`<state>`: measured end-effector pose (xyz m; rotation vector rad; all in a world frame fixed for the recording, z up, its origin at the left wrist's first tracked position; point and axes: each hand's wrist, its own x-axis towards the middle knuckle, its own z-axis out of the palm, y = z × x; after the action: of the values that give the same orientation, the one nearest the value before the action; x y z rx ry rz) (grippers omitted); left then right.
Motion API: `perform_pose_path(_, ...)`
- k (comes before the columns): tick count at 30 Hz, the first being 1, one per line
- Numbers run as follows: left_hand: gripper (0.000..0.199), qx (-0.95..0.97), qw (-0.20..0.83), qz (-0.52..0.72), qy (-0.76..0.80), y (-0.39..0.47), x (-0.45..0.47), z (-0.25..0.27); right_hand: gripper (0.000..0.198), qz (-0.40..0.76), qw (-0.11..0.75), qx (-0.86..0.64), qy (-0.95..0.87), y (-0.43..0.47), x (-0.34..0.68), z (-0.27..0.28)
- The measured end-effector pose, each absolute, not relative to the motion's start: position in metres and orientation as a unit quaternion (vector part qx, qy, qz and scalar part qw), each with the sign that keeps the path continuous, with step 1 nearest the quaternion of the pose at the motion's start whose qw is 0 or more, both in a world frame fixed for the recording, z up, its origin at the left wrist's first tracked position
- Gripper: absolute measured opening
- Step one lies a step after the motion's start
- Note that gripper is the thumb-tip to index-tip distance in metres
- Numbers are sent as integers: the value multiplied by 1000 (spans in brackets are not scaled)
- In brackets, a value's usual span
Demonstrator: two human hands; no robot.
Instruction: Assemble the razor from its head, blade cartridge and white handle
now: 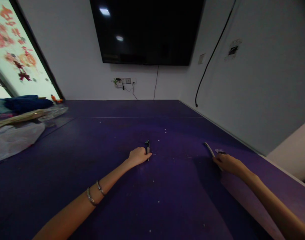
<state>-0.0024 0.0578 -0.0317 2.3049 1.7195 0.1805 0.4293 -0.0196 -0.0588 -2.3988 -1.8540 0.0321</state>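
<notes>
Left hand [138,156], fingers closed around a T-headed razor [148,145] mid-way across the purple surface [92,143]; right hand [228,163], fingers pinching a slender pale stick [209,148] nearer the right wall [257,96]; 2 grasps look done, release left, white flecks [158,201] scattered about.

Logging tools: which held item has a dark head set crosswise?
The razor-like tool in the left hand; the right hand's pale stick shows no crosswise head.

A black television [147,33] hangs on the grey wall [77,73] beyond the purple worktop [92,213]; a flowered window [20,43] glows left.
</notes>
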Motion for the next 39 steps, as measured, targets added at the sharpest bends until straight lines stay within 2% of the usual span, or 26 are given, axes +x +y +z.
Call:
perform_pose_path(4,38,786,118,57,605,59,3,-33,38,31,13,-770,-637,-20,417,-52)
perform_pose_path(12,33,784,123,67,605,58,7,-31,38,8,73,-721,-689,-16,308,-16)
perform_pose_path(22,34,784,116,61,607,58,10,-33,36,-4,60,-644,-762,-4,172,-23)
perform_pose_path(39,38,791,104,78,599,62,8,-43,41,-10,74,-645,-760,4,154,-30)
